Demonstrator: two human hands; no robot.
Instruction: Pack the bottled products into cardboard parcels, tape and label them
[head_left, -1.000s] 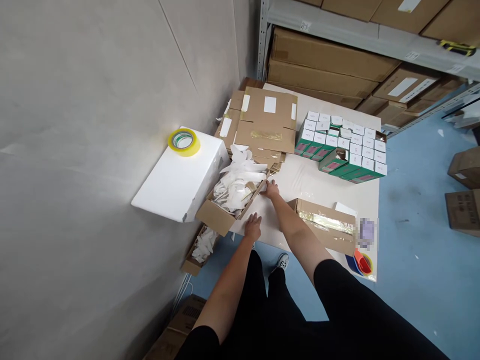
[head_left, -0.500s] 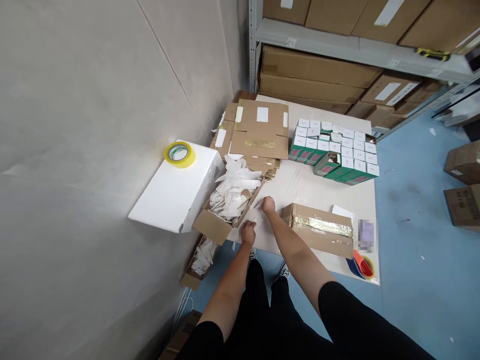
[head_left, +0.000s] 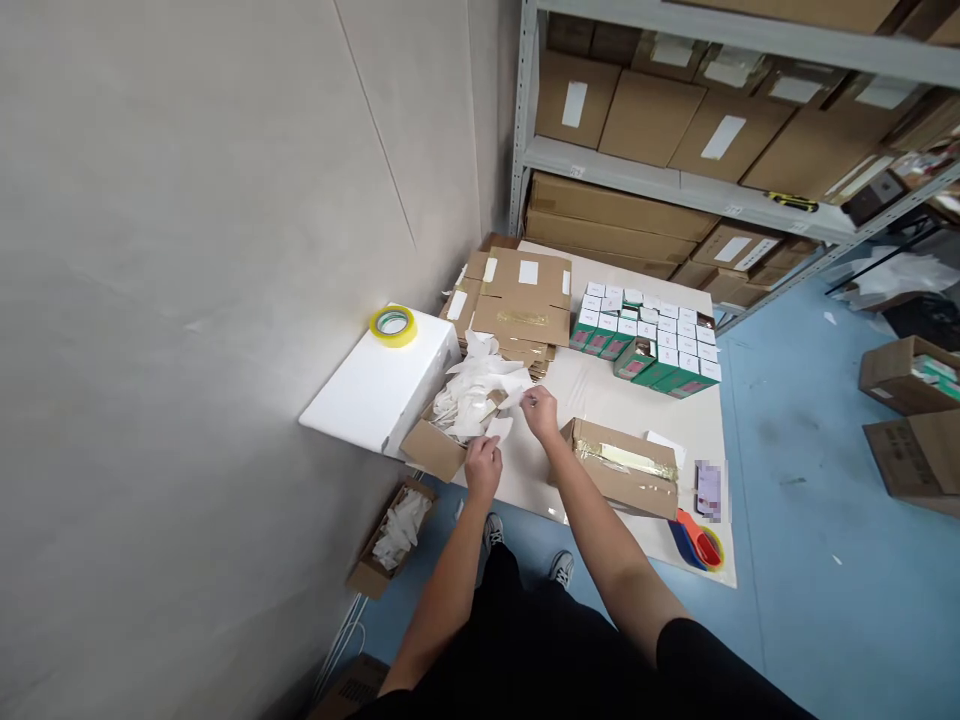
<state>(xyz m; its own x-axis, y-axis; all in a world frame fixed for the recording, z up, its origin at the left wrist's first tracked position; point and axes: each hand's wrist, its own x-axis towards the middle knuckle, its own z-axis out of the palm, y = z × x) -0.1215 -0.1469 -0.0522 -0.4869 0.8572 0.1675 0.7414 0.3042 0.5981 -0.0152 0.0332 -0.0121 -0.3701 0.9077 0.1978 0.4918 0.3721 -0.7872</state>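
Note:
My left hand (head_left: 482, 466) is closed at the front edge of an open carton (head_left: 433, 449) heaped with thin white paper scraps (head_left: 480, 385). A small white paper piece (head_left: 499, 429) is pinched at its fingertips. To the right of that carton, my right hand (head_left: 540, 414) is raised over the table with thumb and fingers pressed together. Whatever is between them is too small to tell; white scraps lie right beside the fingertips. A taped brown box (head_left: 626, 467) sits just right of my right forearm.
Green-and-white boxes (head_left: 649, 340) stand in rows farther back on the table (head_left: 581, 385). Flattened cardboard (head_left: 525, 290) is stacked by the wall. Yellow tape (head_left: 394, 326) rests on a white block (head_left: 375, 385). A red tape dispenser (head_left: 699, 540) lies at the right front corner.
Both hands have risen off the tabletop beside the carton. A white paper piece now shows clearly at my left fingertips. The view has tilted up, showing more of the shelves.

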